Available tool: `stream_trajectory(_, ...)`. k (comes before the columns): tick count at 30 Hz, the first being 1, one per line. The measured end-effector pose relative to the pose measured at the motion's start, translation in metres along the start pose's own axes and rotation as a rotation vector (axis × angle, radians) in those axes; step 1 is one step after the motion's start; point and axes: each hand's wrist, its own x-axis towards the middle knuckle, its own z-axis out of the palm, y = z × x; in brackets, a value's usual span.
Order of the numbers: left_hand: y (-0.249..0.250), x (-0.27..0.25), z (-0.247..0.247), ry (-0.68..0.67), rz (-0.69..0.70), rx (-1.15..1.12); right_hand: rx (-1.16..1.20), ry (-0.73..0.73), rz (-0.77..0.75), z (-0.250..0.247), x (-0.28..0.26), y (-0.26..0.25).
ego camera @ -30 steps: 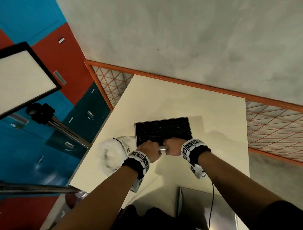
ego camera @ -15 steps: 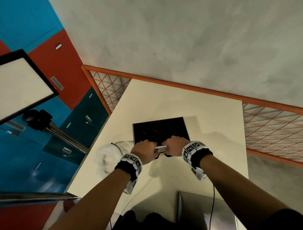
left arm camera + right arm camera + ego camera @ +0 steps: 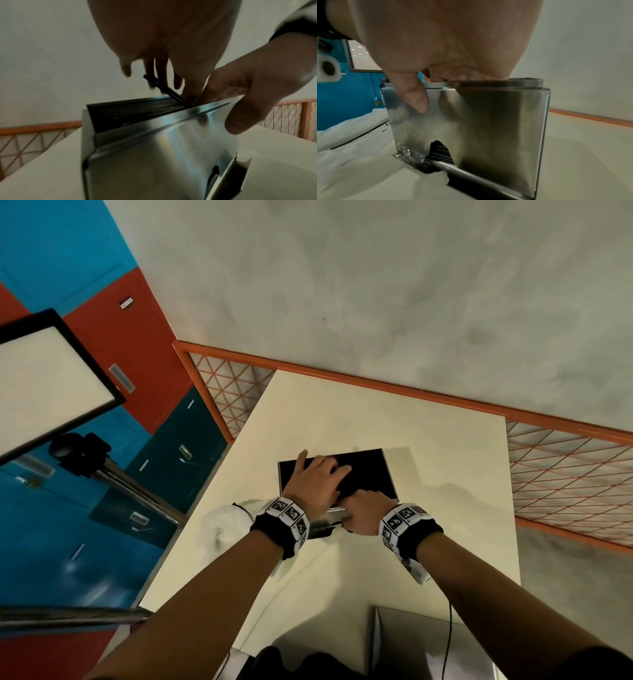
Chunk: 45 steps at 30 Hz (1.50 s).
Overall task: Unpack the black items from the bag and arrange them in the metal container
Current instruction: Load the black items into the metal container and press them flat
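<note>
The metal container stands on the cream table, filled with thin black sticks. My left hand lies over the top of them with fingers straight and spread. In the left wrist view one black stick tilts up out of the pile beside those fingers. My right hand grips the container's near rim, thumb pressed on the outer front wall and fingers curled over the edge inside. A slot at the container's foot shows more black sticks.
A crumpled white bag lies left of the container, close to the table's left edge. A second metal piece sits at the near edge by my body. A light panel on a stand rises at the left.
My left hand has let go of the near rim, opened, and reached forward over the black sticks. The right hand stays on the rim.
</note>
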Motion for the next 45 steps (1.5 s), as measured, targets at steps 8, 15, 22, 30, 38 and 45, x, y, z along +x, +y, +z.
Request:
stream_trajectory(8, -0.038, -0.010, 0.020, 0.122, -0.090, -0.193, 0.318, 0.222, -0.071, -0.011, -0.018, 0.025)
stream_trajectory(15, -0.030, -0.022, 0.031, 0.195, -0.174, -0.417, 0.373, 0.726, 0.046, -0.034, -0.007, 0.045)
stream_trajectory(22, -0.017, -0.015, 0.047, 0.083, -0.209, -0.146, 0.169, 0.297, 0.014, -0.005, 0.030, 0.034)
stream_trajectory(30, -0.014, -0.013, 0.053, 0.145, -0.165, -0.167, 0.020, 0.335, 0.056, 0.016, 0.037, 0.023)
stream_trajectory(38, -0.005, -0.020, 0.054, -0.001, -0.152, -0.010, -0.008, 0.390, 0.026, 0.023, 0.028, 0.023)
stream_trajectory(45, -0.007, -0.016, 0.053, -0.003, -0.168, -0.034, 0.003, 0.330, 0.090, 0.017, 0.042, 0.022)
